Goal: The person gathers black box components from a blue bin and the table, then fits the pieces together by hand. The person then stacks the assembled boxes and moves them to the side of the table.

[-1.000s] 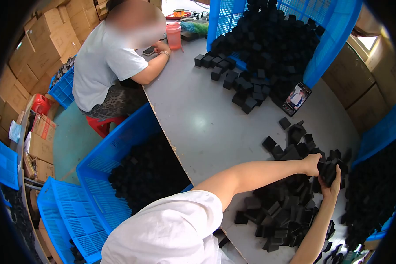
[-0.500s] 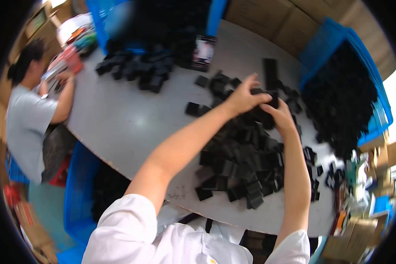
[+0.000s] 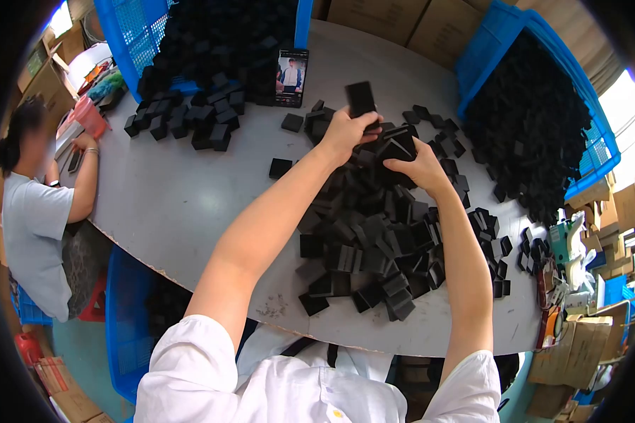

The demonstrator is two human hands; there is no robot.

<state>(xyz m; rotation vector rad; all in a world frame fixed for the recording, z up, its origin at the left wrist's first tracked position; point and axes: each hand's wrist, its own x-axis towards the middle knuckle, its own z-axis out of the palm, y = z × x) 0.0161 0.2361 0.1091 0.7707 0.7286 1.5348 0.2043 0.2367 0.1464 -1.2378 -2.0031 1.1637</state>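
My left hand (image 3: 347,135) is closed around a small black box (image 3: 361,99), which sticks up above the fingers. Just to its right, my right hand (image 3: 421,168) grips another black box (image 3: 396,146) with pale edges showing on its upper side, thumb on the near side. Both hands are over the far part of a loose heap of black boxes (image 3: 363,257), which spreads toward me across the grey table (image 3: 212,187).
A blue crate (image 3: 120,46) spills black boxes at the back left, beside a propped phone (image 3: 291,76). Another full blue crate (image 3: 603,166) lies tipped at the right. A seated person (image 3: 39,204) works at the left edge. Cardboard boxes (image 3: 374,20) line the back.
My hands, close together around black pieces before, are now farther apart, each with its own box. The whole view has shifted slightly, and the picture is sharper.
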